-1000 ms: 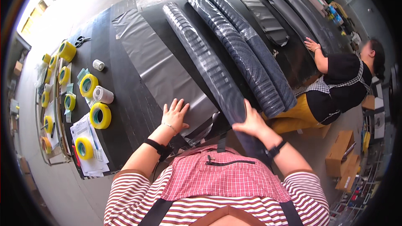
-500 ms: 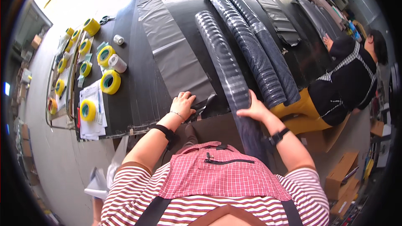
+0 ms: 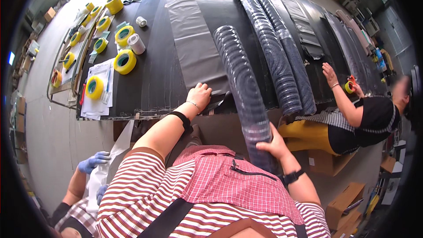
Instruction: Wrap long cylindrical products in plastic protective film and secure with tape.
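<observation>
A long dark roll (image 3: 242,75) in shiny clear wrap slants across the table's near edge, its lower end in front of my apron. Around that lower end, thumb on top, my right hand (image 3: 274,144) is closed. My left hand (image 3: 200,94) rests on the near end of a long grey sheet (image 3: 194,48), fingers bent a little and spread on it. Beside that hand, a corner of the sheet curls up at the table edge. Two more wrapped rolls (image 3: 269,53) lie side by side to the right.
Yellow tape rolls (image 3: 125,61), papers (image 3: 103,101) and scissors (image 3: 131,1) lie on the table's left. At right a co-worker (image 3: 370,114) holds an orange tape dispenser (image 3: 351,84). Gloved hands (image 3: 93,162) at lower left hold white sheeting. Cardboard boxes (image 3: 346,202) stand lower right.
The wrapped roll and my right hand have come nearer to me. My left hand stays on the sheet. The co-worker at right has turned; the gloved hands have come into view.
</observation>
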A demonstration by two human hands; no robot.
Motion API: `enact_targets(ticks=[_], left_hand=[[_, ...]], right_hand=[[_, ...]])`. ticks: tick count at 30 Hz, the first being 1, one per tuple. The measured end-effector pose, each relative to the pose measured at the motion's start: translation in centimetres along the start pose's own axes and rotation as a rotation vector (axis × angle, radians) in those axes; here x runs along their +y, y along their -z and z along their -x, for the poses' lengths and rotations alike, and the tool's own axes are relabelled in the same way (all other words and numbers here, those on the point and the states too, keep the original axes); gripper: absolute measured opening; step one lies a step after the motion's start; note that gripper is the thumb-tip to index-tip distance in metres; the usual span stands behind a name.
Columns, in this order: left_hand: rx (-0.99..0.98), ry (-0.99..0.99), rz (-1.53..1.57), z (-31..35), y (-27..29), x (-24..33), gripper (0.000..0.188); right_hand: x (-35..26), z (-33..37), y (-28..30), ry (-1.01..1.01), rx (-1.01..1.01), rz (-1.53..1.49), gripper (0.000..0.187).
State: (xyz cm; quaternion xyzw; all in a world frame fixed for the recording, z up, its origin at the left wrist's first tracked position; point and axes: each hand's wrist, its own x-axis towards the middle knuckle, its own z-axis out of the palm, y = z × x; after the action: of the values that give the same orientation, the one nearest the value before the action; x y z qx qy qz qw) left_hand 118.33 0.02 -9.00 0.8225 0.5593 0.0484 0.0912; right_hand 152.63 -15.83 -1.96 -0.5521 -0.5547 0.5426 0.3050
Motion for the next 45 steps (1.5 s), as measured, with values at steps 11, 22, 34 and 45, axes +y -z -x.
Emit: enact_targets(ticks=[11,22,34,45], left_hand=[[0.048,-0.134,0.671,-1.6,-3.5,-3.8,0.037],[-0.066,0.312,1.083,-3.1,-3.1,-4.5,0.018],[0.37,0.067,0.744,-0.1,1.0,-2.8,0.01],[0.632,-0.228,0.104,1.5,5.5,1.7,0.02]], right_hand=[[0.5,12.6,0.0,-0.101,-0.095,0.448,0.108],[2.6,20.3,0.4,-0.18,0.026,0.616,0.107],[-4.1,19.7,1.0,-0.304,-0.045,0.626,0.103],[-2.1,17.7,2.8,-0.478,-0.295,-0.351,0.108]])
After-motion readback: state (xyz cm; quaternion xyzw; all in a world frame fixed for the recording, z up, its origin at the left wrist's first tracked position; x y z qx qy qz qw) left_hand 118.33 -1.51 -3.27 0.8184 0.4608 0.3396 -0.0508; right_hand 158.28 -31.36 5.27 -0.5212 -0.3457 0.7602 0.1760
